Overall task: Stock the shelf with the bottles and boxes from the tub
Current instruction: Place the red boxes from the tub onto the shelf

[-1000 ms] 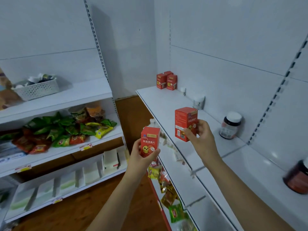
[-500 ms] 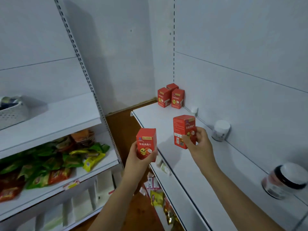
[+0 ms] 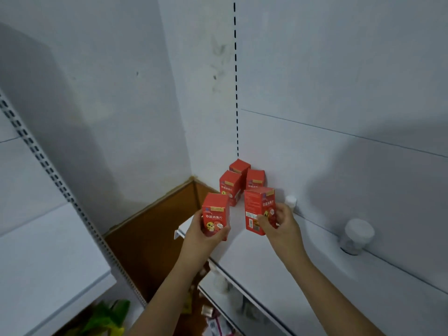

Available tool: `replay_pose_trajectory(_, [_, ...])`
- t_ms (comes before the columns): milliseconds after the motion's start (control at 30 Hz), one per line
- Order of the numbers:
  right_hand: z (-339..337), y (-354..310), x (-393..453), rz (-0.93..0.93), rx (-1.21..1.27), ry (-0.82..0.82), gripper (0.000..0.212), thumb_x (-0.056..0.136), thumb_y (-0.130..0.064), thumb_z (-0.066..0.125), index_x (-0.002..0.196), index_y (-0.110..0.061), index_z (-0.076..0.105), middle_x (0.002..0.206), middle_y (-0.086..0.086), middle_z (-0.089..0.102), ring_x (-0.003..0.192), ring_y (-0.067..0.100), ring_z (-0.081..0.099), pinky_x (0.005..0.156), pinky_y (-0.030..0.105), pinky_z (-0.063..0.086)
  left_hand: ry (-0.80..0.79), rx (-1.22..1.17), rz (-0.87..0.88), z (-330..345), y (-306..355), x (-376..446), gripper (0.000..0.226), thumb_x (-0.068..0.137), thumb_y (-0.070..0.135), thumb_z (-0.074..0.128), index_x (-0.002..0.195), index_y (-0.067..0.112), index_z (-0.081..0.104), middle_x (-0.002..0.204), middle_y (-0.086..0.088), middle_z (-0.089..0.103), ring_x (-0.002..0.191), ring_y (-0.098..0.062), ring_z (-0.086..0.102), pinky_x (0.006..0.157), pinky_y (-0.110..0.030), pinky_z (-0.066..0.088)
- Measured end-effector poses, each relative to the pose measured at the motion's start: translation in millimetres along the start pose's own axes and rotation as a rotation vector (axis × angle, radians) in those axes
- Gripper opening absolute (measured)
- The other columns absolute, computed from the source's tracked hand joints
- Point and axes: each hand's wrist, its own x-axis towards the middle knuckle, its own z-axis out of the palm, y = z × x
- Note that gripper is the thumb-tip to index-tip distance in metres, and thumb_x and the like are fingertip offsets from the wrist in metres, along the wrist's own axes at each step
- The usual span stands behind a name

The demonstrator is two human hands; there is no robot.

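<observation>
Both red boxes now nearer the corner stack (image 3: 238, 180), left hand (image 3: 206, 235) clamped on one (image 3: 215, 214), right hand (image 3: 281, 226) on another (image 3: 258, 204).

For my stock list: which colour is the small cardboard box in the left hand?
Red, with a yellow cartoon figure on the small cardboard box; head view shows it.

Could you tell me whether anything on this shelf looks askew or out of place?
Nothing stands out. Three red boxes stand upright in the shelf's corner, the left hand and right hand each hold another box upright, and two white-capped jars stand along the back wall.
</observation>
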Motion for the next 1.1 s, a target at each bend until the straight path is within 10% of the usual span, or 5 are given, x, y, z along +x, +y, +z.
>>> replay_pose_trajectory(167, [29.6,-1.2,29.1,0.018,-0.053,0.100,0.037,0.085,-0.020,0.074,0.115,-0.026,0.054,0.104,-0.016,0.068,0.093,-0.001,0.066,0.077,0.019,0.051,-0.093,0.081,0.067,-14.4,-10.6,58.1,0.076,0.075,0.044,0.079,0.138,0.029,0.039,0.120,0.014,0.058,0.104,-0.002,0.060,0.081,-0.015,0.048])
replay_pose_trajectory(367, [54.4,17.6,41.1,0.092,-0.218,0.115,0.042,0.085,-0.026,0.074,0.117,-0.029,0.046,0.103,-0.016,0.065,0.084,-0.010,0.062,0.063,0.008,0.045,-0.221,0.137,0.150,-19.6,-21.1,91.5,0.069,0.075,0.049,0.078,0.129,0.042,0.036,0.110,0.028,0.056,0.097,0.017,0.057,0.067,-0.004,0.047])
replay_pose_trajectory(567, [66.1,44.7,39.6,0.063,-0.583,0.193,0.044,0.078,-0.048,0.074,0.108,-0.024,0.051,0.091,-0.009,0.064,0.081,0.010,0.061,0.074,0.033,0.053,-0.263,0.189,0.184,-27.5,-44.0,108.1,0.059,0.071,0.067,0.074,0.114,0.060,0.036,0.109,0.027,0.060,0.100,0.009,0.060,0.069,-0.008,0.048])
replay_pose_trajectory(1100, [81.5,40.5,58.7,0.062,-0.858,0.257,0.057,0.081,-0.070,0.059,0.107,-0.019,0.060,0.102,0.002,0.068,0.099,0.026,0.058,0.080,0.035,0.049,-0.345,0.219,0.243,-17.8,-47.4,125.7,0.065,0.076,0.065,0.072,0.128,0.041,0.043,0.109,0.023,0.063,0.099,0.006,0.062,0.078,-0.015,0.053])
